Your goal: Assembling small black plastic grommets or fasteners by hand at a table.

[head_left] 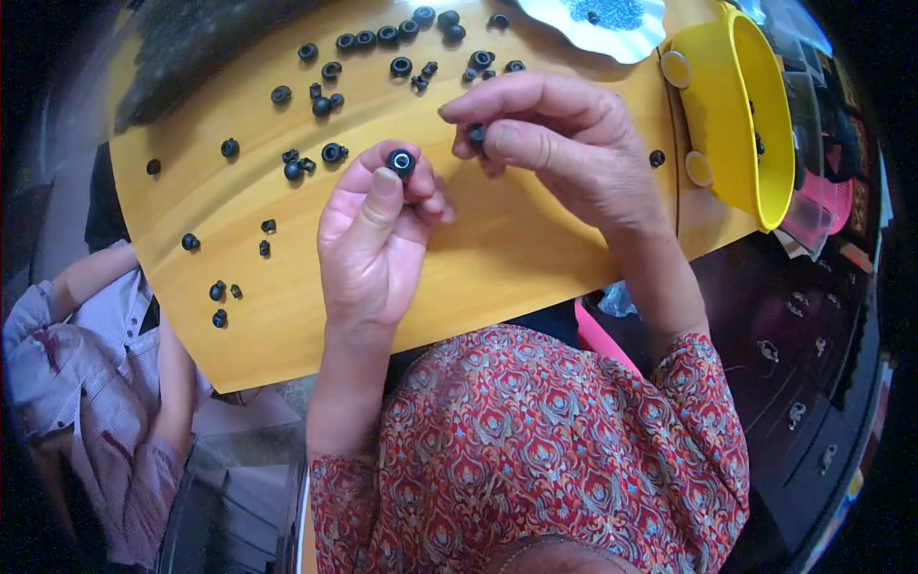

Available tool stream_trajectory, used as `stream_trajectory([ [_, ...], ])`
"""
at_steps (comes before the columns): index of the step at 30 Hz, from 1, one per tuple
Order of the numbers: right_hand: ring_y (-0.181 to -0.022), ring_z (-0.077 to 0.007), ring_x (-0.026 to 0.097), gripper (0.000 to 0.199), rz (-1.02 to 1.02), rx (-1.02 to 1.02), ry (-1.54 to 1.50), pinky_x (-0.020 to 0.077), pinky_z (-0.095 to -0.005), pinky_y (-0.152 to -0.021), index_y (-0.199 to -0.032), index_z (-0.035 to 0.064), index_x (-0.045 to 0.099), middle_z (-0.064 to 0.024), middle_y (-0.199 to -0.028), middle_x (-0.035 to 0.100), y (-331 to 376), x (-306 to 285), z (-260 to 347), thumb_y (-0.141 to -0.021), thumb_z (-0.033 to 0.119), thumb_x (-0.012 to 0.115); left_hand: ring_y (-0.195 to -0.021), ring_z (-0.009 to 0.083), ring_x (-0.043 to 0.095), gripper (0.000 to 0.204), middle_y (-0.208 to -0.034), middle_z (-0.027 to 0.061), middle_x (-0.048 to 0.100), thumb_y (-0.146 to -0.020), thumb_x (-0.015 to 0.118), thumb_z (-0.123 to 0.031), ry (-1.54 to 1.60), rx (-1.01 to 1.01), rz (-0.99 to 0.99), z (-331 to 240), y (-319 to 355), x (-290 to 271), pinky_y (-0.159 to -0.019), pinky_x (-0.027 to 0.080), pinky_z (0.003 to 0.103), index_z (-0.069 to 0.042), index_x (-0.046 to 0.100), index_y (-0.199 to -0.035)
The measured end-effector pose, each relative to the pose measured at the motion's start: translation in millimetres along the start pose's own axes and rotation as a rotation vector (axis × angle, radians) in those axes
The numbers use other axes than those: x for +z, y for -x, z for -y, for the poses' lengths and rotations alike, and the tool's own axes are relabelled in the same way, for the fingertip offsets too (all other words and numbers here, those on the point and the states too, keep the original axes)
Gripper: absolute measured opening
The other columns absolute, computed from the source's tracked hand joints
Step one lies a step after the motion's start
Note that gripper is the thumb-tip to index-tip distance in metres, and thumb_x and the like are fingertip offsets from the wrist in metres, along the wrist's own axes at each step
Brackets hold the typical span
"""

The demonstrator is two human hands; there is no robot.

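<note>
My left hand [375, 230] is raised over a wooden board [497, 249] and pinches a small black ring-shaped part [401, 161] between thumb and fingertips, its hole facing up. My right hand [555, 143] hovers just to the right, fingers curled around another small black part [475, 135]. The two hands are close but apart. Several more black round parts [382, 38] lie scattered and lined up on the board beyond and to the left of my hands.
A yellow plastic bowl [755, 115] stands at the board's right end. A white scalloped dish [602, 24] with tiny dark beads sits at the far edge. Another person in a striped shirt [86, 383] sits at the lower left.
</note>
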State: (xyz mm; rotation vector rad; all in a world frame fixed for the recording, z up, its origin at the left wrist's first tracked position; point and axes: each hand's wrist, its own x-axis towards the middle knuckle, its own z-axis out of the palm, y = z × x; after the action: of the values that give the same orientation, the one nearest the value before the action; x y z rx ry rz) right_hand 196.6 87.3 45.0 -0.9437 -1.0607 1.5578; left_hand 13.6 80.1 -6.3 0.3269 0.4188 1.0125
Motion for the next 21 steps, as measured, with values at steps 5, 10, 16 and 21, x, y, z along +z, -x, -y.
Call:
stream_trajectory([
  [5,-0.08,-0.0144,0.062,0.024,0.036,0.045,-0.185,0.0514,-0.025,-0.072,-0.11,-0.0042,0.06,-0.0124,-0.093,0.064,11.0,8.7,-1.5,-0.089,0.005,0.055,-0.078,0.0165,0.05,0.024,-0.087,0.007,0.055,-0.091,0.056,-0.018,-0.018,0.028,-0.045,2.6,4.0,3.6,-0.074,0.043,0.03,0.0,0.054,-0.107],
  [10,-0.079,-0.0169,0.063,0.025,0.063,0.092,-0.359,0.0519,-0.026,-0.071,-0.111,-0.0042,0.057,-0.0151,-0.093,0.064,16.6,14.5,-2.1,-0.087,0.003,0.057,-0.078,0.0167,0.05,0.024,-0.087,0.0073,0.055,-0.091,0.057,-0.018,0.002,0.05,-0.065,0.8,12.1,4.3,-0.073,0.043,0.03,0.0,0.054,-0.107],
  [16,-0.081,-0.0163,0.062,0.021,0.026,-0.031,-0.199,0.0516,-0.0264,-0.072,-0.103,-0.0038,0.062,-0.0154,-0.099,0.063,19.4,12.7,-10.2,-0.082,0.0,0.062,-0.077,0.0166,0.051,0.024,-0.085,0.0076,0.055,-0.091,0.057,-0.017,-0.036,0.062,0.016,-7.3,28.4,24.5,-0.074,0.043,0.031,0.0,0.053,-0.106],
  [21,-0.083,-0.0149,0.061,0.022,0.005,0.082,-0.302,0.0497,-0.0256,-0.075,-0.1,-0.0044,0.062,-0.0124,-0.099,0.062,21.8,21.0,-1.2,-0.078,-0.003,0.065,-0.078,0.0171,0.055,0.023,-0.088,0.0088,0.059,-0.091,0.055,-0.014,-0.051,0.059,-0.072,-6.1,39.2,34.7,-0.074,0.046,0.031,0.002,0.053,-0.108],
])
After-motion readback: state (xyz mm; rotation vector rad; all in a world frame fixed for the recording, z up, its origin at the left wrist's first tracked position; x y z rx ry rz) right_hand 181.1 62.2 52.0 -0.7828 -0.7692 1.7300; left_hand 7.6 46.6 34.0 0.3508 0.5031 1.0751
